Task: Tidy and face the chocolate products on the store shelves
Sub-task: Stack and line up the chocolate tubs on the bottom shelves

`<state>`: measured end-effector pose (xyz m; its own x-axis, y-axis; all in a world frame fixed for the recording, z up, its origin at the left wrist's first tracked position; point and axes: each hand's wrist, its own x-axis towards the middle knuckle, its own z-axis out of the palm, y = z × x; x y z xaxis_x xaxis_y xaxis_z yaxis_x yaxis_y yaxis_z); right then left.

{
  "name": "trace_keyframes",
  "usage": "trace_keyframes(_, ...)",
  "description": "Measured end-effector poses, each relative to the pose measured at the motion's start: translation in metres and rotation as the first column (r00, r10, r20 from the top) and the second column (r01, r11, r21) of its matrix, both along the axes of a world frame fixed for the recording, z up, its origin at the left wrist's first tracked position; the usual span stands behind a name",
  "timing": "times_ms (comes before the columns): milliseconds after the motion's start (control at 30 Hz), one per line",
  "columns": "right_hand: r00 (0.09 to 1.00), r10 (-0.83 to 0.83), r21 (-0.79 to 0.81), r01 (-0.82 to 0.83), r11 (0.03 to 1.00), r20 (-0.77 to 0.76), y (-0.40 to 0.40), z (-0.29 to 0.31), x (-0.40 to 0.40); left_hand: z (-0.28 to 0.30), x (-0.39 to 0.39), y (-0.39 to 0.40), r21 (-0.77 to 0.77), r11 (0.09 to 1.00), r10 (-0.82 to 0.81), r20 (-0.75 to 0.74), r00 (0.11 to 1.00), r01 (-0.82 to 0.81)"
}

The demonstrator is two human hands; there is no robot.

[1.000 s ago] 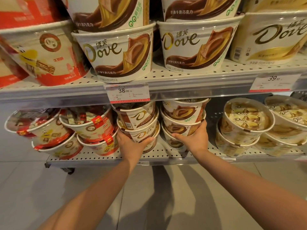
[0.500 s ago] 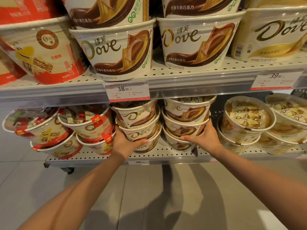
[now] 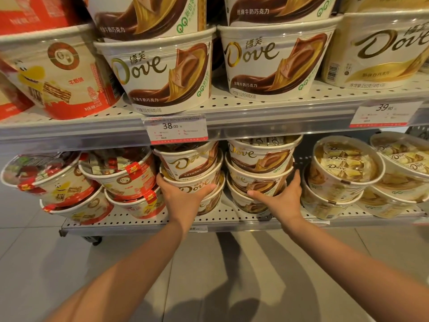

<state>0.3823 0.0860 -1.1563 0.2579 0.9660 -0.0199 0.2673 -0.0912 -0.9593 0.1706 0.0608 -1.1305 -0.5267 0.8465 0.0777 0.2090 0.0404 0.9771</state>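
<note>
Two stacks of brown-and-white Dove chocolate tubs stand side by side on the lower shelf [image 3: 144, 225]. My left hand [image 3: 183, 196] grips the middle tub of the left Dove stack [image 3: 192, 173] from the front. My right hand [image 3: 278, 197] wraps the front and right side of the right Dove stack [image 3: 257, 166] at its middle tub. Both stacks lean with their lids tipped toward me. The bottom tubs are partly hidden behind my hands.
Red-and-white wafer tubs [image 3: 116, 180] crowd the left of the lower shelf, pale gold Dove tubs [image 3: 343, 173] the right. Large Dove tubs [image 3: 162, 73] stand on the upper shelf above a 38.00 price tag [image 3: 175, 129]. Grey tiled floor [image 3: 69, 263] lies below.
Both hands have slid upward from the bottom tubs to the middle tubs. The two stacks now sit straighter with their Dove logos facing forward. My view has moved closer.
</note>
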Motion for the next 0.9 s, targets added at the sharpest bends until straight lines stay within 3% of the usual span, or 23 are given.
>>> trace_keyframes(300,0.995,0.104,0.004,-0.104,0.995,-0.008,0.002,-0.001,0.001,0.001,-0.008,0.002,-0.052,0.999,-0.013,-0.01,1.0,0.012)
trace_keyframes(533,0.983,0.179,-0.091,-0.182,0.979,-0.042,0.011,0.007,0.017,0.0,-0.037,0.009,-0.085,0.983,-0.168,-0.066,0.984,0.163)
trace_keyframes(733,0.918,0.394,-0.15,-0.395,0.906,-0.039,0.02,0.024,0.04,0.002,-0.046,0.016,-0.105,0.962,-0.261,-0.103,0.96,0.25)
trace_keyframes(900,0.851,0.516,-0.18,-0.525,0.832,-0.096,0.022,0.034,0.049,0.005,-0.05,0.018,-0.126,0.925,-0.367,-0.048,0.929,0.359)
